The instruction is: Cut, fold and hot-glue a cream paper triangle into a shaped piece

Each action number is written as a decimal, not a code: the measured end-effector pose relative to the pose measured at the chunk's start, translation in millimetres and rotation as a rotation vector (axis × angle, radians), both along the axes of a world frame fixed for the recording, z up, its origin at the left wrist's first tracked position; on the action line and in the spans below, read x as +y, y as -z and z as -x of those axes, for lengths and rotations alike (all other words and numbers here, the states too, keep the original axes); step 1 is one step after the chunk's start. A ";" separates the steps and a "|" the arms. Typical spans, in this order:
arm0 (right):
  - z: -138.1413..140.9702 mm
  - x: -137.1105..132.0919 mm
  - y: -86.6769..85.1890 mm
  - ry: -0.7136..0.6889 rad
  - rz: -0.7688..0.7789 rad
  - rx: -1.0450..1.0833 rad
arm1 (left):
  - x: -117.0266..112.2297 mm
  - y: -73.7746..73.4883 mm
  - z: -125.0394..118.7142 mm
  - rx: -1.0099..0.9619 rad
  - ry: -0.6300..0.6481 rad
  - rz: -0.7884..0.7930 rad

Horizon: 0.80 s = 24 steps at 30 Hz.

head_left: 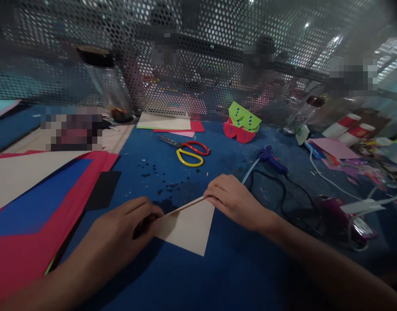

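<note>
A cream sheet of paper (188, 229) lies on the blue table in front of me, its far edge folded or curled into a narrow strip. My left hand (123, 229) pinches the left end of that edge, with the fingertips partly hidden behind the knuckles. At the right end, my right hand (234, 201) grips the same edge between thumb and fingers. Beyond the paper rest scissors (190, 157) with one red and one yellow handle loop, blades pointing left. A blue glue gun (271, 160) with a pale glue stick lies past my right hand.
Coloured sheets (56, 207) are stacked at the left, beside a black paper piece (103, 190). Green and red cut-outs (242, 123) stand near the perforated metal screen (198, 65). A glass jar (109, 86) stands back left. Cables, a purple device (350, 220) and paper scraps crowd the right.
</note>
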State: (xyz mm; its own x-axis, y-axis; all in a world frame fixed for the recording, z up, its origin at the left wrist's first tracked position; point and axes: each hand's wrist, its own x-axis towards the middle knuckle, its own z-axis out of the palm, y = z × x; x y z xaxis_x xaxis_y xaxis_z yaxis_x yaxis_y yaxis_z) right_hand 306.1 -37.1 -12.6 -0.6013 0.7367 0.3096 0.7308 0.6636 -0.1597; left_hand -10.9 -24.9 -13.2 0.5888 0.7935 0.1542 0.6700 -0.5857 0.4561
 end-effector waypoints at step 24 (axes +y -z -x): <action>3.2 -7.5 1.9 -0.058 -0.172 -0.178 | -3.5 2.9 5.2 0.125 0.287 -0.459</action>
